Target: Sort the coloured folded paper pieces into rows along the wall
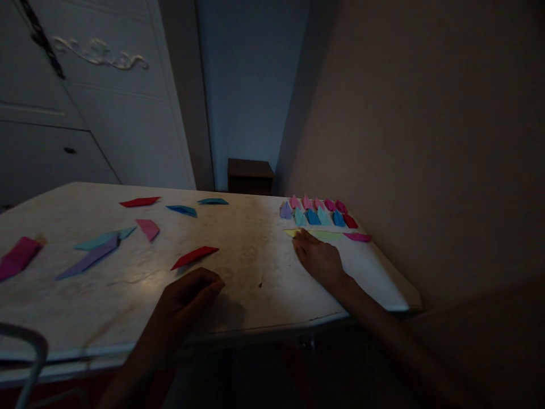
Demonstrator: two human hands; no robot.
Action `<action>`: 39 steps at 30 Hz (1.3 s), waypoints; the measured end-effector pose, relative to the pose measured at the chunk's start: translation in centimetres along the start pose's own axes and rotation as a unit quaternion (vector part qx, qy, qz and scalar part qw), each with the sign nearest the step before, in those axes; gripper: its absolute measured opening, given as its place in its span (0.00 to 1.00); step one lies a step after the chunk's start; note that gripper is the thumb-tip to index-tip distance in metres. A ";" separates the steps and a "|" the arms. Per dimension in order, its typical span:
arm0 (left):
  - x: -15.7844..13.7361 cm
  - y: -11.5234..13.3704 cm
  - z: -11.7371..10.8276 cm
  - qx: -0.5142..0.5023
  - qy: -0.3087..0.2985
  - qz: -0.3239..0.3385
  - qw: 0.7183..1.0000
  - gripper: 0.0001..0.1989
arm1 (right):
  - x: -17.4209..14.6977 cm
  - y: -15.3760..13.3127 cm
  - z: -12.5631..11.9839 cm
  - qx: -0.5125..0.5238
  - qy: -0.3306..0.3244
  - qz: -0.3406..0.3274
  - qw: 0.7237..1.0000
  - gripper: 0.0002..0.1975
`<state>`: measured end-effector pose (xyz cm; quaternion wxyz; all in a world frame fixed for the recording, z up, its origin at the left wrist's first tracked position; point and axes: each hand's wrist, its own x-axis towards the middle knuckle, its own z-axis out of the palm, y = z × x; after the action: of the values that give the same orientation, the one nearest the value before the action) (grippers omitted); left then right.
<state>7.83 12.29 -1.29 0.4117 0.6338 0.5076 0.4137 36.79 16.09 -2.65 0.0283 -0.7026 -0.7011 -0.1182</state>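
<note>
My right hand (319,258) rests on the table's right part, its fingers closed at a yellow folded paper piece (289,233) whose middle they cover. Beside that piece, in the same line, lie a pale green folded paper (330,234) and a magenta one (357,237). Just beyond them, folded paper pieces in pink, lilac, pale blue, blue and red stand close together in two rows, among them a lilac piece (285,211). Near the front edge, my left hand (187,304) is curled with thumb and fingers together, and nothing shows in it. A red folded paper (195,257) lies just beyond it.
On the white table (242,272), several loose folded papers are spread leftward, including a purple one (89,258) and a magenta one (20,257). A brown wall (404,142) borders the right side. A curved metal bar (36,341) shows at lower left.
</note>
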 end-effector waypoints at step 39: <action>0.1 -2.6 -2.5 0.255 0.202 0.103 0.940 0.13 | -4.3 -1.8 -0.1 0.166 0.089 -0.225 0.956 0.27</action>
<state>4.67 13.04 -2.92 0.0802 0.6692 0.6004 0.4305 35.06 11.86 -3.64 0.1796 -0.4992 -0.8451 -0.0659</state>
